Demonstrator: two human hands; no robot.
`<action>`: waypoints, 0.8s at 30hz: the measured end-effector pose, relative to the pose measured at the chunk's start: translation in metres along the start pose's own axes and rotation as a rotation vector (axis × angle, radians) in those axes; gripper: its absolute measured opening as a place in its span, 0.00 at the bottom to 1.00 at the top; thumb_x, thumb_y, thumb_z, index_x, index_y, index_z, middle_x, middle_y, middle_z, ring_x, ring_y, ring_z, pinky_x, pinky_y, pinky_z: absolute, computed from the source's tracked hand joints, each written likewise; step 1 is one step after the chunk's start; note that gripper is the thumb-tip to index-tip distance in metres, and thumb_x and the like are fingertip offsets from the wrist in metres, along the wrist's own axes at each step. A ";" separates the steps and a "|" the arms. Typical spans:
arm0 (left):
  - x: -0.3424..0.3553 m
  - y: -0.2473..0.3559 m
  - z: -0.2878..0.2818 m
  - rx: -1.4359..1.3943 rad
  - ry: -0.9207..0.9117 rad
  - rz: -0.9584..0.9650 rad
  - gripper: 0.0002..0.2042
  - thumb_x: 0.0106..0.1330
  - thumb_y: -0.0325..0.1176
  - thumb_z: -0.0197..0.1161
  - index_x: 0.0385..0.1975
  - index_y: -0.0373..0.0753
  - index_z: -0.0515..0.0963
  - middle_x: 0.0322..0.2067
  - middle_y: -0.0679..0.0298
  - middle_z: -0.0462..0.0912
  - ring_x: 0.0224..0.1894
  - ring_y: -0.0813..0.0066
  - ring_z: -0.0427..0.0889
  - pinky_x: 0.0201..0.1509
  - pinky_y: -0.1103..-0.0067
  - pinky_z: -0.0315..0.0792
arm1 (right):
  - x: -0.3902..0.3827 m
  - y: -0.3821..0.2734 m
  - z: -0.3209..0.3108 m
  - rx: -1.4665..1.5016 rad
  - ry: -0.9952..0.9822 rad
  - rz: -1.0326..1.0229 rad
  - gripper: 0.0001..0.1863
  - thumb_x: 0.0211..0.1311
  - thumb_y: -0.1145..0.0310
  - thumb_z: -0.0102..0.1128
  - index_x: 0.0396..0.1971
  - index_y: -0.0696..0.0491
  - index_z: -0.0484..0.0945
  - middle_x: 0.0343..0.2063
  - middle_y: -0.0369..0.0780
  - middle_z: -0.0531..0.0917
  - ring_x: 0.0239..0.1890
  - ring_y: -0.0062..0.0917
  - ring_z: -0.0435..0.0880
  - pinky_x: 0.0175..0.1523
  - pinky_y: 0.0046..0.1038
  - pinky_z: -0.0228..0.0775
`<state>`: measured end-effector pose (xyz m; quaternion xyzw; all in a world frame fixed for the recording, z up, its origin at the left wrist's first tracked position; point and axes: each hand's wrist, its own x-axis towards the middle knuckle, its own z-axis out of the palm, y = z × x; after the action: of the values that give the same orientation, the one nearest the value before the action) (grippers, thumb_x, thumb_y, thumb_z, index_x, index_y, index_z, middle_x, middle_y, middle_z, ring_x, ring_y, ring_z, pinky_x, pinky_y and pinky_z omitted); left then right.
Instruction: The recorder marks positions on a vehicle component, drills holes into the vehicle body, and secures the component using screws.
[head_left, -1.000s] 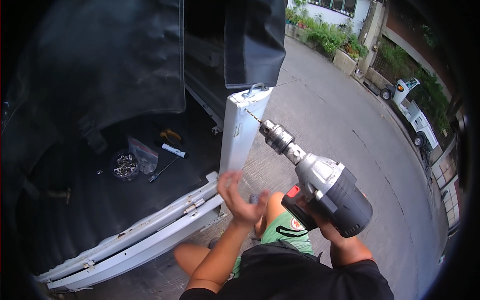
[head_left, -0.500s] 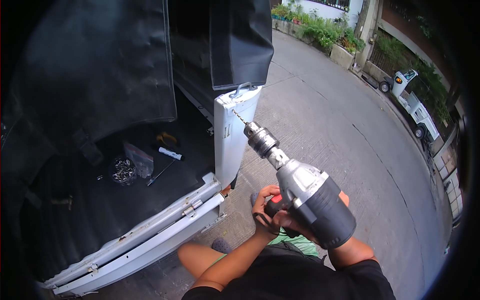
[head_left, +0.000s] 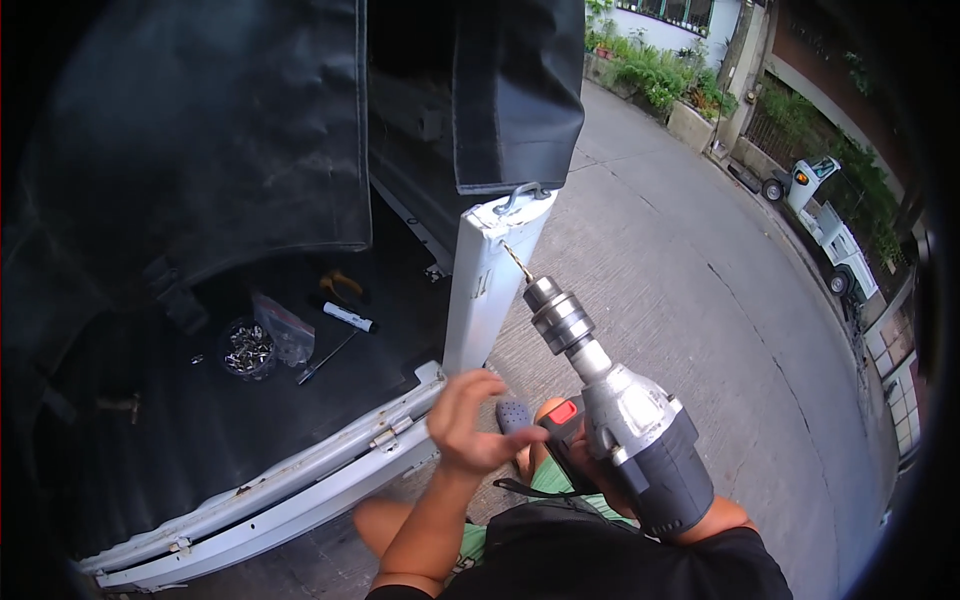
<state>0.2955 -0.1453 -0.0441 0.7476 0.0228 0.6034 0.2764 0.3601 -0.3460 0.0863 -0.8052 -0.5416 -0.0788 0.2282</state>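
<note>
Two hands are in my view, both low at about six o'clock. My left hand (head_left: 468,425) hangs loosely spread with curled fingers, holding nothing, just beside the lowered white tailgate (head_left: 270,490) that runs from seven o'clock up toward the centre. My right hand (head_left: 590,470) is wrapped around the grip of one grey power drill (head_left: 625,435), mostly hidden behind its body; the drill bit (head_left: 517,262) points to eleven o'clock and touches the upright white panel (head_left: 490,280) near its top edge. Left of that panel, the dark truck bed (head_left: 150,430) has open floor toward eight o'clock. On it, at about nine o'clock, sits one small round container (head_left: 243,350) full of shiny metal fasteners, too many and too small to count, with one clear plastic bag (head_left: 285,325) touching it and one white marker-like tool (head_left: 348,317) just beside. Right of the drill, the concrete road (head_left: 700,300) lies wide open toward three o'clock.
</note>
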 end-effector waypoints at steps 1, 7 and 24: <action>0.016 -0.002 -0.012 -0.022 0.112 -0.093 0.34 0.59 0.63 0.73 0.39 0.31 0.78 0.41 0.52 0.81 0.36 0.63 0.82 0.42 0.72 0.78 | -0.002 0.003 0.009 0.009 -0.008 -0.007 0.11 0.61 0.63 0.73 0.35 0.49 0.78 0.30 0.39 0.81 0.35 0.38 0.83 0.41 0.39 0.73; 0.077 -0.032 0.006 -0.348 -0.051 -0.494 0.25 0.59 0.47 0.78 0.42 0.30 0.79 0.38 0.52 0.86 0.39 0.62 0.87 0.44 0.70 0.79 | -0.006 0.001 -0.005 0.104 0.106 0.017 0.13 0.59 0.66 0.74 0.41 0.49 0.81 0.34 0.37 0.84 0.39 0.36 0.84 0.46 0.38 0.74; 0.069 -0.035 0.032 -0.268 0.052 -0.495 0.22 0.57 0.40 0.79 0.39 0.28 0.80 0.32 0.46 0.88 0.35 0.51 0.90 0.41 0.65 0.81 | -0.009 -0.001 -0.026 0.253 0.282 0.005 0.19 0.53 0.65 0.81 0.45 0.51 0.86 0.39 0.40 0.89 0.39 0.36 0.90 0.48 0.37 0.79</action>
<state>0.3538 -0.1028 -0.0015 0.6604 0.1317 0.5342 0.5111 0.3589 -0.3649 0.1058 -0.7524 -0.5079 -0.1215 0.4015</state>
